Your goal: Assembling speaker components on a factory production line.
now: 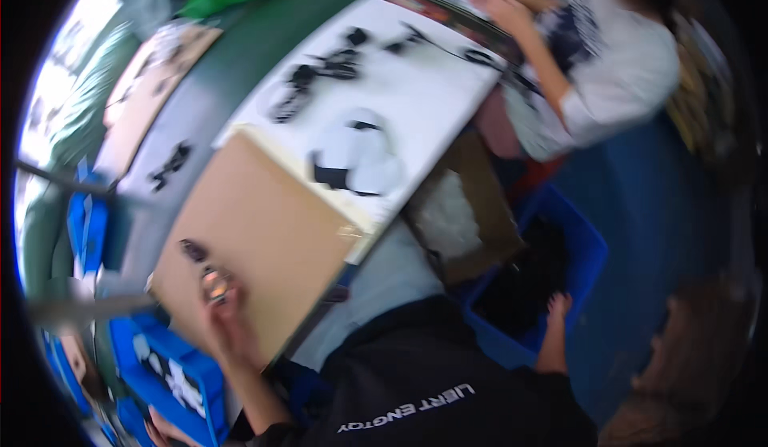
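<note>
My left hand point(230, 325) is over the brown cardboard sheet point(256, 207), its fingers closed at a small roundish shiny piece point(216, 284) with an orange glint and dark edges. Blur hides what kind of piece it is. Just beyond it lies a small dark part point(193, 249); whether the two are joined I cannot tell. Off to my right, my right hand point(558, 309) is at the rim of a blue bin point(590, 243) full of black items point(524, 275). Its blurred fingers look apart, with nothing seen in them.
Black parts point(340, 63) and a clear bag point(372, 155) lie on a white board point(432, 87) beyond the cardboard. An open carton point(500, 215) holds white plastic. A seated person point(608, 71) works at far right. Blue trays point(212, 391) stand left, near another person's hand point(164, 429).
</note>
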Available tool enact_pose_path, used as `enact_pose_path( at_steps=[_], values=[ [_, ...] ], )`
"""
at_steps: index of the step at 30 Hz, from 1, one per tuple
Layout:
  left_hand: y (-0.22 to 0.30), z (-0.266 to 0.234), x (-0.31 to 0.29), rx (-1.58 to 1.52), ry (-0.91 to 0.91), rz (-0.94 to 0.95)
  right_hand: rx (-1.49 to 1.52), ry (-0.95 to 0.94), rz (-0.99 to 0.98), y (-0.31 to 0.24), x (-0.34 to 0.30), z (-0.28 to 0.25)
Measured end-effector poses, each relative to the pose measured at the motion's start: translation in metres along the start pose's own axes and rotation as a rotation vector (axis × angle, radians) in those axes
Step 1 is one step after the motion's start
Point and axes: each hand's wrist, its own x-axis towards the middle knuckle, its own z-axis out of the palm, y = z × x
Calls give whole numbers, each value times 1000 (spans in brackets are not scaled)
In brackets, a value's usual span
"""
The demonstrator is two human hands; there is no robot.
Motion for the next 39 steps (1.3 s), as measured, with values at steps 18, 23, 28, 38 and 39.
enact_pose_path(
  at_steps=[18,23,28,38,39],
  values=[
    [52,8,309,1998,407,916,-744,-814,-1767,-114,-268,429],
    [46,27,353,2280,107,548,-754,-840,-1707,-108,-254,419],
    [82,94,304,1954,129,253,-662,-859,-1610,-113,-259,426],
    [6,67,174,837,279,251,-407,-994,-1478,-104,-258,423],
    [4,61,159,906,309,264,-399,-1033,-1529,-98,-242,427]
  ],
)
